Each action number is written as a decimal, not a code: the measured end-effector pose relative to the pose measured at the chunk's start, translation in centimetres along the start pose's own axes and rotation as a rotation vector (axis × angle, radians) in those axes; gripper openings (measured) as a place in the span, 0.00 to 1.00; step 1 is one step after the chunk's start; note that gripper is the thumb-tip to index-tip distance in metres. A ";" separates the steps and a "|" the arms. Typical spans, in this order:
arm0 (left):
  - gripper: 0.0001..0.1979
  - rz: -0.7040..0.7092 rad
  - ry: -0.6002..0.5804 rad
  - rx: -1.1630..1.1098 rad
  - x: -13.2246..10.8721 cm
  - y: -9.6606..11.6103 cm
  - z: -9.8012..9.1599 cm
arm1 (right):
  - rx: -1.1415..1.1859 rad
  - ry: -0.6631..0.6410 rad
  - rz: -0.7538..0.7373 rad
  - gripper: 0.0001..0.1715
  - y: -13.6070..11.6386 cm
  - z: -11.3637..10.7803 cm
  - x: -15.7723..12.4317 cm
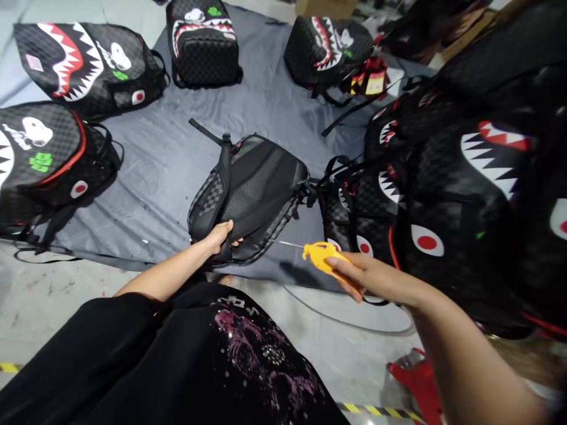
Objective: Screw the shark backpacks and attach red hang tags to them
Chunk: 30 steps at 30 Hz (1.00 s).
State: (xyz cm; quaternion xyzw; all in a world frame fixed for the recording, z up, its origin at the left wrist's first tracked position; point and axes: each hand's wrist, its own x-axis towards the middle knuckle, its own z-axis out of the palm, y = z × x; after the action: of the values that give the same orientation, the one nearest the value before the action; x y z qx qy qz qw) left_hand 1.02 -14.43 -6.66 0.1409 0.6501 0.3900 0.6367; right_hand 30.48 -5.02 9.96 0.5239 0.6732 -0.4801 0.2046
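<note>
Grey cloth (pixel 146 177) supports the checkered backpack (pixel 261 171) our left hand (pixel 219 237) pinches; beside it, our right hand (pixel 361 274) clasps a yellow tagging gun (pixel 321 255).

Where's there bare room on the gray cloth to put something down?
The gray cloth is bare between the left-side backpacks and the face-down backpack, and between that and the top-middle backpack. The right side is crowded with piled backpacks.
</note>
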 end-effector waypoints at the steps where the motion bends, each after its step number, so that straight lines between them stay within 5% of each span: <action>1: 0.21 0.028 0.025 0.032 -0.5 -0.3 0.5 | -0.052 0.085 0.010 0.26 0.1 0.0 0.3; 4: 0.20 0.386 0.172 0.534 -2.4 -1.6 3.0 | -0.250 0.392 0.107 0.26 -0.3 0.1 1.3; 6: 0.23 0.615 0.251 0.993 -3.2 -2.5 4.9 | -0.357 0.371 0.130 0.26 -0.4 0.3 1.6; 9: 0.24 0.683 0.252 1.354 -3.3 -3.2 6.6 | -0.443 0.409 0.201 0.27 0.7 1.3 1.1; 13: 0.25 0.753 0.182 1.283 -3.2 -1.8 5.1 | -0.308 0.297 0.173 0.26 3.0 5.3 -0.2; 17: 0.25 0.927 0.465 0.802 -2.7 1.5 -1.1 | -0.234 0.344 0.229 0.23 2.9 12.6 -0.6; 19: 0.19 0.709 0.570 0.402 -1.7 3.0 -4.5 | -0.215 0.346 0.257 0.21 2.0 16.4 -0.1; 23: 0.15 0.016 0.262 -0.175 1.0 4.6 -8.4 | -0.236 0.385 0.330 0.20 0.0 22.2 1.8; 30: 0.27 -0.215 -0.343 -0.596 4.0 3.3 -9.4 | -0.221 0.477 0.310 0.20 -4.6 25.5 8.1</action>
State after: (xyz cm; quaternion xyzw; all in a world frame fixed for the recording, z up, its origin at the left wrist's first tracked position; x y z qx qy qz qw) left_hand -9.40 -12.60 -8.32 -0.0570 0.4025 0.4639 0.7871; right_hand 17.52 -22.79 -5.98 0.6930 0.6624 -0.2302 0.1673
